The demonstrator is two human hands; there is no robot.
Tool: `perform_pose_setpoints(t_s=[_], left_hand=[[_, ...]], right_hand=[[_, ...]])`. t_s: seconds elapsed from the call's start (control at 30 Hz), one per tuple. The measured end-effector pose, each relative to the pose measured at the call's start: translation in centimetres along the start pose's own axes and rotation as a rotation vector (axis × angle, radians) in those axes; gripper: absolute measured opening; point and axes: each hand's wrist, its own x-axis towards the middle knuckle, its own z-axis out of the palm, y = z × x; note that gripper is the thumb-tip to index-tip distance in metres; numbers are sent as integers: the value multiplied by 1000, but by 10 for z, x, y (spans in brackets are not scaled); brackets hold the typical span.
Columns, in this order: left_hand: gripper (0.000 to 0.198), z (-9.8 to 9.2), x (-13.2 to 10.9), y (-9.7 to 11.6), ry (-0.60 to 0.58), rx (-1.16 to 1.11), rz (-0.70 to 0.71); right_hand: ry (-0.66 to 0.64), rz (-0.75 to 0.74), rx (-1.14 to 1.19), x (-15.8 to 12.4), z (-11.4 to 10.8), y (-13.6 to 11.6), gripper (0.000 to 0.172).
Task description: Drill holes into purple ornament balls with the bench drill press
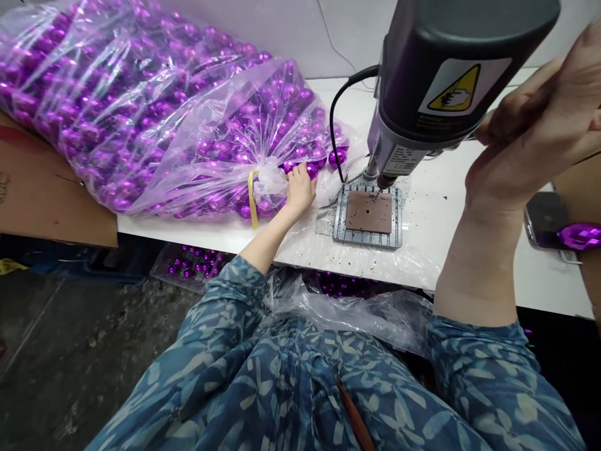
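Observation:
My left hand [301, 188] is at the tied neck of a big clear plastic bag [188, 119] full of shiny purple faceted balls. Its fingers curl over a purple ball [312, 170] beside the knot. Up on the right, my right hand [530, 125] is closed at the side of a bench drill press [417, 75], around its feed handle; most of the handle is hidden by the hand. Below the chuck [385, 181], a brown board [369, 213] with a small hole lies on the slotted metal base [342, 235].
Dark shavings dot the white table [425, 213]. A black cable [332, 119] loops left of the drill. A phone [547, 216] and another purple ball [582, 236] are at right. Clear plastic [357, 313] drapes over my lap; a cardboard box [51, 188] stands at left.

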Motion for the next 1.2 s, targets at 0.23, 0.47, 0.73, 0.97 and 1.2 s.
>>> perform_pose_setpoints(t_s=[0.23,0.47,0.73,0.97,1.2], left_hand=[[57,5,16,0,-52,19,-77],[66,-43,-43,43,-375,-418,-20],[75,0,-56,57,-573,-646,-68],[67,27,-47,51,-567,-425,75],[59,30,-42,61,-563,-271,174]], right_hand=[[-2,-39,113,2,1,1,72],[-21,-41,128,3,1,0,69],[-64,-87,99,-1,-1,-3,60],[-125,-149,76,-1,-6,2,57],[-114,-185,92,-2,-6,5,51]])
